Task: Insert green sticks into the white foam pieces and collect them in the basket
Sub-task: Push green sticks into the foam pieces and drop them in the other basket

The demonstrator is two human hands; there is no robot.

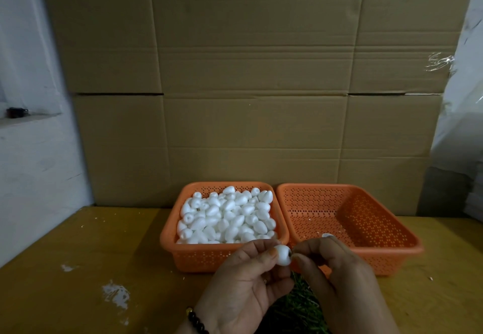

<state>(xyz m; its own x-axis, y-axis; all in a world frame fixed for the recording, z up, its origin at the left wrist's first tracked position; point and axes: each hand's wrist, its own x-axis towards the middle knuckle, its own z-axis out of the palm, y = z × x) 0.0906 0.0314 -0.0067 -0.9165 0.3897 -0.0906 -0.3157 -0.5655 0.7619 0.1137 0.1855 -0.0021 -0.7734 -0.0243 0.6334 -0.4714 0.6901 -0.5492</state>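
My left hand [245,284] pinches a white egg-shaped foam piece [282,254] between thumb and fingers, in front of the two baskets. My right hand [337,278] has its fingertips pinched together at the piece's dark hole; the stick itself is hidden between them. A pile of green sticks [298,305] lies on the table under both hands. The left orange basket [170,239] is full of white foam pieces [227,216]. The right orange basket [407,242] holds one white piece [327,235] near its front wall.
Both baskets stand side by side on a yellow-brown table [91,268] with white scuff marks. A tall cardboard wall [248,85] rises right behind them. A white wall [31,150] is at left, clear plastic sheeting [460,111] at right.
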